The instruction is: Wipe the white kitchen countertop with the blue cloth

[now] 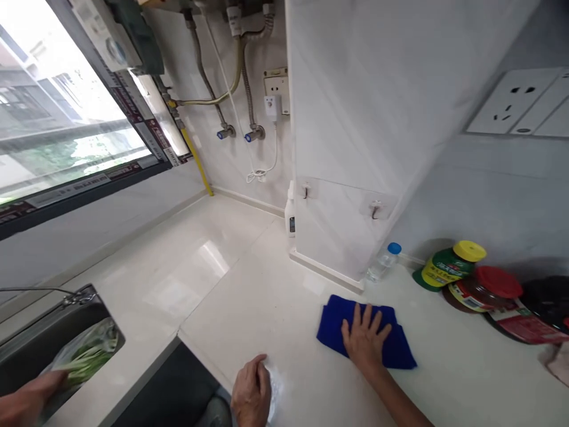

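Observation:
My right hand (365,338) lies flat on a folded blue cloth (333,323), fingers spread, pressing it onto the white countertop (249,284). My left hand (251,388) rests at the counter's near edge with its fingers curled under. A pale shiny patch (275,385) lies right beside it; I cannot tell whether the fingers hold it.
A sink (26,350) at the lower left holds a clear bag of green vegetables (86,353), and another person's hand (22,400) reaches to it. A small blue-capped bottle (384,261), jars with yellow (448,265) and red (482,289) lids, and a dark packet line the right wall. A white pillar (347,178) stands behind the cloth.

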